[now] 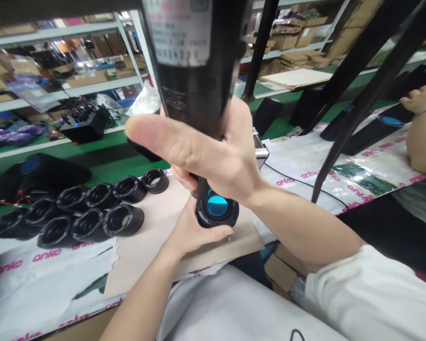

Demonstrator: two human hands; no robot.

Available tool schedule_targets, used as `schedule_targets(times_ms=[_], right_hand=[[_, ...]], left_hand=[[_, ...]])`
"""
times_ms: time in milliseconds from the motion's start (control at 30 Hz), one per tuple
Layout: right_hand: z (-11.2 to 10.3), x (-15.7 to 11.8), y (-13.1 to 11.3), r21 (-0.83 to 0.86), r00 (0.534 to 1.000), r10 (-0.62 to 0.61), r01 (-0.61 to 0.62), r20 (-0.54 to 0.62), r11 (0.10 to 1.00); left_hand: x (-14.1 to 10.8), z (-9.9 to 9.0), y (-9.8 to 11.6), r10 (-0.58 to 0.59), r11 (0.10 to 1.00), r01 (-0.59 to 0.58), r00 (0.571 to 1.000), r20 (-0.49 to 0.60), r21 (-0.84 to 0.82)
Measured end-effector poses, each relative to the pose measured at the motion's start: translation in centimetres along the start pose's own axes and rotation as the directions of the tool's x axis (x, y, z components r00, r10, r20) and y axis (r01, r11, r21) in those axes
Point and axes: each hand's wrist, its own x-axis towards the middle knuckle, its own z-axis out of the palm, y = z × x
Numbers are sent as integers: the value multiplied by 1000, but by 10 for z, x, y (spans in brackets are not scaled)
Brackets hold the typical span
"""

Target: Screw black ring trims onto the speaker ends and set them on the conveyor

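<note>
My right hand (213, 151) is wrapped around a black electric screwdriver (184, 80) with a white label near its upper end, and it stands nearly upright. My left hand (188, 227) holds a round black housing with a blue disc (217, 208) under the tool's lower end. The tool's tip is hidden by my fingers and the housing. Several black ring-shaped parts (92, 208) lie on a tan cardboard sheet (145, 251) to the left of my hands.
A long black speaker-like unit (39, 173) lies at the left. At the right, a co-worker's hand (419, 99) rests near black cylinders with blue tops (376, 130). Printed white plastic sheeting (305, 175) covers the green bench, and dark rods cross the view. Stocked shelves stand behind.
</note>
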Motion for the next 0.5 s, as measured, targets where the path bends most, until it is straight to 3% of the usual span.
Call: schedule_targets(times_ms=[133,233,367,500], right_hand=[[-4,3,12,100,985,-120,108,125,989],[-5,2,20,187,983,-150,129,102,974],[-5,1,25,157,991,-121,111,55,981],[-14,-4,17,131,987,-59,39,150,991]], left_hand=[[-2,-1,-3,-35,999,35,999,12,-2],[-3,0,-5,-8,999,8,1000,10,-47],[-7,2,-14,16,988,-12,1000,21,-156],[-18,10,-28,-88,989,89,996,15,-118]])
